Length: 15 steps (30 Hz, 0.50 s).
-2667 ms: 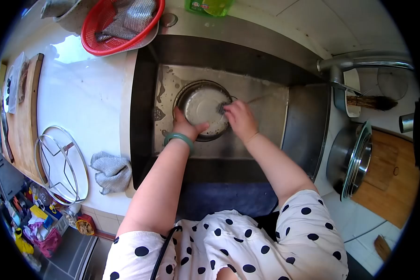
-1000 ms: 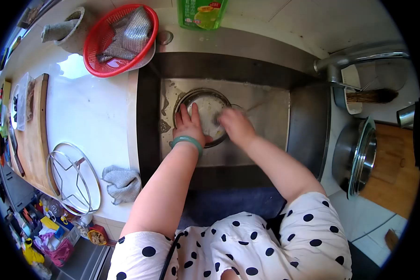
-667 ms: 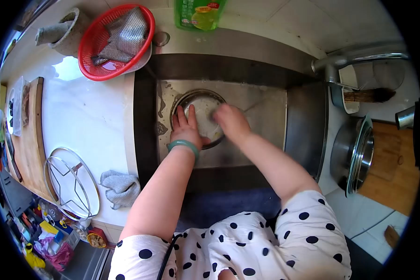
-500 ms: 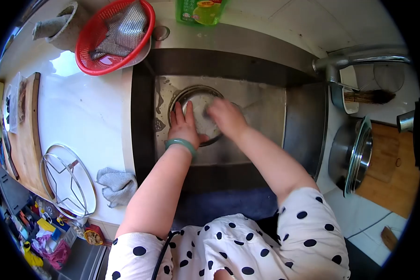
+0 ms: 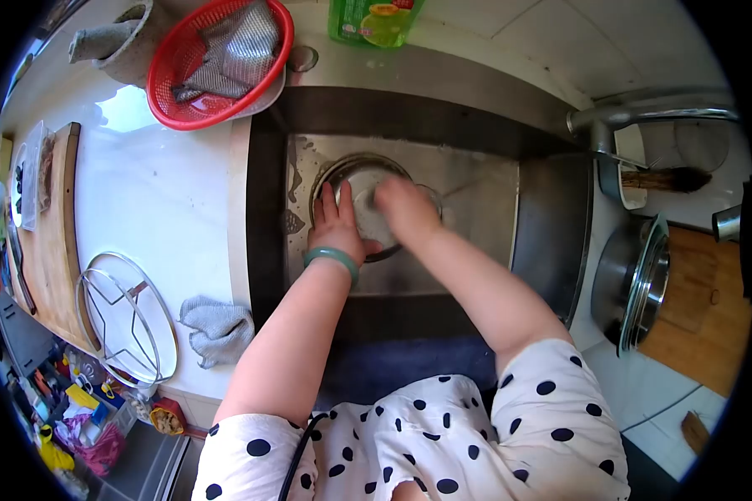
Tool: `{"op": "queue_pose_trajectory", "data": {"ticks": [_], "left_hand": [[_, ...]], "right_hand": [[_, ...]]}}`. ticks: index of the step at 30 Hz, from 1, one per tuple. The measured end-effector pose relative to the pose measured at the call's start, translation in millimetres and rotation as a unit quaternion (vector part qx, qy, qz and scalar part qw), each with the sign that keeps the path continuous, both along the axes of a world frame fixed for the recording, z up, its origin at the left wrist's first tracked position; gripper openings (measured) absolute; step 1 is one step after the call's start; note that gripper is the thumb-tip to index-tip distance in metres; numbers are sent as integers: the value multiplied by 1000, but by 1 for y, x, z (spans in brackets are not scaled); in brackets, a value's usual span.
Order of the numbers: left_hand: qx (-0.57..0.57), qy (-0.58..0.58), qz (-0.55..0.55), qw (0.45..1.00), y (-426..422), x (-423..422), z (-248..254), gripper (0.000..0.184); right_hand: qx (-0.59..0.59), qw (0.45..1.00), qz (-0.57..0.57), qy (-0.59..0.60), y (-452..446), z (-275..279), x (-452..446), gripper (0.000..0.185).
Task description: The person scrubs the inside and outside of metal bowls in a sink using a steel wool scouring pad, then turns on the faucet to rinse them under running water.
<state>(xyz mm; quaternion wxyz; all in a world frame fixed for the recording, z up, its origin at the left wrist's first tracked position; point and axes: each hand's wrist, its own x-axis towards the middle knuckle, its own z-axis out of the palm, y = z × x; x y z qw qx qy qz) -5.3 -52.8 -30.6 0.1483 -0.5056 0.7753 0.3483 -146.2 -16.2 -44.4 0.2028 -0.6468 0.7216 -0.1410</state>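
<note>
The pan [image 5: 363, 180] lay in the sink [image 5: 480, 230], left of the middle of its floor; hours here count from the pan. The left hand [image 5: 339, 227] rested flat on it at 7 to 8 o'clock, fingers parted and pointing to 12, a green bangle [image 5: 334, 254] round the wrist. The right hand [image 5: 405, 209] was over it at 3, blurred, fingertips hidden; whether it pinched anything I could not tell. That hand blocked much of the pan's right side, while both forearms crossed the near sink edge.

At 12 a green bottle [image 5: 376, 21] stood behind the sink. The tap [image 5: 597, 132] was between 2 and 3, a brush [image 5: 668, 179] at 3 beside it. At 8 a grey cloth [image 5: 217, 328] lay crumpled, with a star-barred rack [image 5: 134, 292] farther out.

Between 10 and 11 a red basket [image 5: 169, 98] held silvery mesh; a stone mortar [image 5: 134, 63] beyond had its pestle [image 5: 100, 40] leaning in. At 9 a clear box [image 5: 35, 179] sat on a board [image 5: 54, 275]. Stacked pots [image 5: 614, 280] stood between 3 and 4, against another board [image 5: 702, 309].

The counter [image 5: 159, 200] was white and glossy, the wall tiled [image 5: 526, 33], and cluttered goods [image 5: 92, 426] filled the low corner near 8
</note>
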Motion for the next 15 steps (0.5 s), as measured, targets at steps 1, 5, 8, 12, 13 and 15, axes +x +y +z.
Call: {"op": "queue_pose_trajectory", "data": {"ticks": [1,5,8,12,13,15], "left_hand": [[-6,6,1,1000,-2,-2,-1,114],[-16,12,-2,1000,3,2,-5,113],[-12,6,-3,1000,-1,1,-2,113],[-12,0,-2,1000,2,1,-1,114],[-20,11,-1,1000,1,1,-3,114],[-33,31,0,999,3,4,-7,114]], "right_hand": [[17,998,53,-24,21,3,3,9],[2,1000,-7,15,1,0,-10,10],[-5,1000,-18,6,-18,-1,-4,13],[42,998,45,-17,10,8,-5,13],[56,998,28,-30,9,9,-7,13],[41,995,-88,-3,-7,-7,-6,12]]}}
